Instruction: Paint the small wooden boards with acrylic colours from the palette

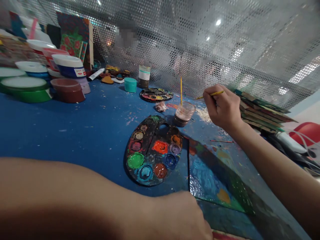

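Observation:
My right hand [223, 108] is closed around a thin yellow paintbrush [217, 93], raised above the table at the right of the water jar. That clear jar [183, 115] holds cloudy brownish water, and a second yellow brush [181, 90] stands upright in it. My left hand [180, 216] rests low in front, beside the near edge of a painted panel [207, 173] in blue, green and orange; its fingers are hidden from view. Between the hands and the jar lies a black paint palette [150, 150] with wells of green, blue, orange, brown and purple paint.
Paint tubs [67, 90] crowd the left. Farther back stand a teal pot [130, 85], a bottle [144, 76] and another palette [156, 95]. Crumpled tissue [161, 106] lies by the jar. Stacked panels [265, 111] sit at the right; a perforated metal screen [160, 40] bounds the blue table.

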`<action>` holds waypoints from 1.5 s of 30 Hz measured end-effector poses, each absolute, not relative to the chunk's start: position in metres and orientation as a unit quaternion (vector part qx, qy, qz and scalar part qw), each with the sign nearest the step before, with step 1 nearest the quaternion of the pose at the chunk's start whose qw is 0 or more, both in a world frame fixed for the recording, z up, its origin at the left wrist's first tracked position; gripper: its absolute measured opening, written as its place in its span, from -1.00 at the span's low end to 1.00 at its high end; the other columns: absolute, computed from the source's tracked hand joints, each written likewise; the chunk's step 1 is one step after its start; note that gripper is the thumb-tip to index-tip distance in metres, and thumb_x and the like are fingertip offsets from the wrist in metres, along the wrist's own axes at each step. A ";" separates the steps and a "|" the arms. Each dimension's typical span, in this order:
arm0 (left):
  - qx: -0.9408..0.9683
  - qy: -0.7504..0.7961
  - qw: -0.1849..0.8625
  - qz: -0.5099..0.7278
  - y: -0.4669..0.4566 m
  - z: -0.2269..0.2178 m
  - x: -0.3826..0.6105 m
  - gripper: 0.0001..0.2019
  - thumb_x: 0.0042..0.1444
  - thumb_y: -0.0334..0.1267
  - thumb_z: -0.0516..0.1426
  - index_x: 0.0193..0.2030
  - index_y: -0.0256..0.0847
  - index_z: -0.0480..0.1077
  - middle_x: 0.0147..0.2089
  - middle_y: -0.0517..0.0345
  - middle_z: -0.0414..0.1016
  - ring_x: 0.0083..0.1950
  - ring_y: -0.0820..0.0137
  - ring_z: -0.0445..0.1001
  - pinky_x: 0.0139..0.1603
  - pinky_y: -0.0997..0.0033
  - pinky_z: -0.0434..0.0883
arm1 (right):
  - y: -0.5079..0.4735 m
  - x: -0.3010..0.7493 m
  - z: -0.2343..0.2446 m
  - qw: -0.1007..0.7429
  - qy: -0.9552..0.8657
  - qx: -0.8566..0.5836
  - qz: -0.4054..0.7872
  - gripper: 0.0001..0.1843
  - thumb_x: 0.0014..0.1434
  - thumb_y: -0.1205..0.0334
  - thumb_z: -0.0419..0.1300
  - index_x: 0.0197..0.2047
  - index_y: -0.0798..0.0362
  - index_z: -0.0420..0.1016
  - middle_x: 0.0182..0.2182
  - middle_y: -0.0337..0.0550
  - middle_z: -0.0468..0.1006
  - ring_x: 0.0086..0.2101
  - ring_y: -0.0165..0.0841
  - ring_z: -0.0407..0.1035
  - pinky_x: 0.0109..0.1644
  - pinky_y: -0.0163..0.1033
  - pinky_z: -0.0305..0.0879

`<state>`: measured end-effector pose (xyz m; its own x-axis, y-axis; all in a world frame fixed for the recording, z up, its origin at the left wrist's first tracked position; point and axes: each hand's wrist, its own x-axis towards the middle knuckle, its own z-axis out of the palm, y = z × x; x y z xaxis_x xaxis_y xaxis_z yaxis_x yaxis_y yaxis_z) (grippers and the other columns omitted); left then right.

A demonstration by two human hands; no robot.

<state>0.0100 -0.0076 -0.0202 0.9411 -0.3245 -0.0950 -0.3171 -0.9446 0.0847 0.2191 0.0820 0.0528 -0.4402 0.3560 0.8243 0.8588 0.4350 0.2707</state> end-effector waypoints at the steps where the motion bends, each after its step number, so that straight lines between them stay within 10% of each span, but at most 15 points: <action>1: 0.982 -0.172 0.040 -0.060 -0.007 -0.020 0.011 -0.83 0.10 -0.47 0.19 -0.50 -0.28 0.39 -0.46 0.23 0.53 -0.57 0.49 0.31 -0.74 0.42 0.09 | 0.082 0.219 0.054 0.354 -0.768 -0.394 -0.360 -0.81 0.30 0.23 -0.04 -0.37 -0.06 0.25 -0.49 -0.14 0.44 -0.44 -0.30 0.36 -0.37 -0.16 0.27; 33: 0.981 -0.182 0.045 -0.049 -0.008 -0.019 0.010 -0.88 0.09 -0.51 0.17 -0.43 -0.29 0.40 -0.48 0.24 0.50 -0.57 0.47 0.33 -0.69 0.40 0.15 | 0.065 0.236 0.051 0.423 -0.710 -0.422 -0.372 -0.83 0.30 0.24 0.05 -0.34 -0.08 0.39 -0.47 -0.16 0.48 -0.43 -0.30 0.38 -0.30 -0.15 0.29; 45: 0.986 -0.165 -0.022 -0.031 -0.008 -0.022 0.002 -0.78 -0.03 -0.39 0.26 -0.55 -0.21 0.30 -0.51 0.31 0.39 -0.63 0.48 0.13 -0.73 0.38 0.06 | 0.014 0.327 0.003 0.734 -0.429 -0.520 0.083 -0.77 -0.10 0.16 0.43 -0.50 0.04 0.47 -0.65 -0.33 0.46 -0.68 -0.50 0.27 -0.61 -0.37 0.23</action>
<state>0.0018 -0.0079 -0.0215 0.9439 -0.3230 -0.0680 -0.3258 -0.9449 -0.0335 0.3273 0.0138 0.0032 0.6182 0.5683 0.5430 0.3236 0.4456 -0.8347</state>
